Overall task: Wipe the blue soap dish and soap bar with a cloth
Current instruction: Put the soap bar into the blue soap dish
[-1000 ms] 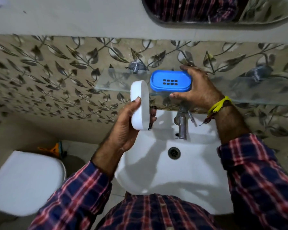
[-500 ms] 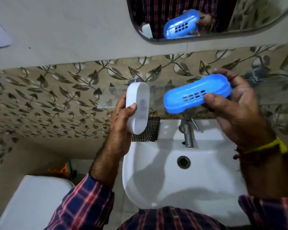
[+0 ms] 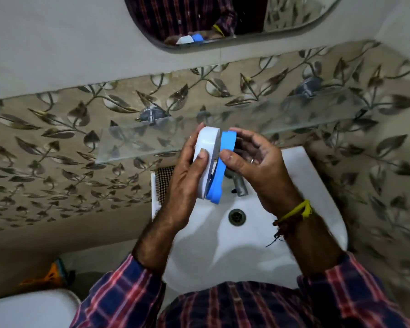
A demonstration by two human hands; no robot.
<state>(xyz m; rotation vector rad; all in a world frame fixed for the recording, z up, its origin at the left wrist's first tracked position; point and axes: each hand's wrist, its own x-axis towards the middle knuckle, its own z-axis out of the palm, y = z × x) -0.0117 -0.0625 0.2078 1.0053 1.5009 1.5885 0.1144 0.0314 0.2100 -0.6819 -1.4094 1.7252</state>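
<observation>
My left hand (image 3: 186, 183) grips a white oval piece (image 3: 207, 152), held on edge above the basin, thumb across its face. Pressed against its right side is the blue soap dish (image 3: 219, 176), also on edge, which my right hand (image 3: 258, 169) holds between thumb and fingers. The two pieces meet at their lower ends. A dark checked cloth (image 3: 163, 183) lies on the basin's back left corner, partly hidden behind my left hand. Whether the white piece is the soap bar or a lid, I cannot tell.
A white washbasin (image 3: 223, 252) with drain (image 3: 237, 216) sits below my hands, its metal tap (image 3: 239, 185) just behind them. A glass shelf (image 3: 137, 143) runs along the leaf-patterned wall. A mirror (image 3: 223, 22) hangs above. A white toilet (image 3: 29, 308) is at lower left.
My right hand lifted the blue dish off the glass shelf, tilted it, and brought it left against the white piece. My left hand kept its hold and moved to meet it.
</observation>
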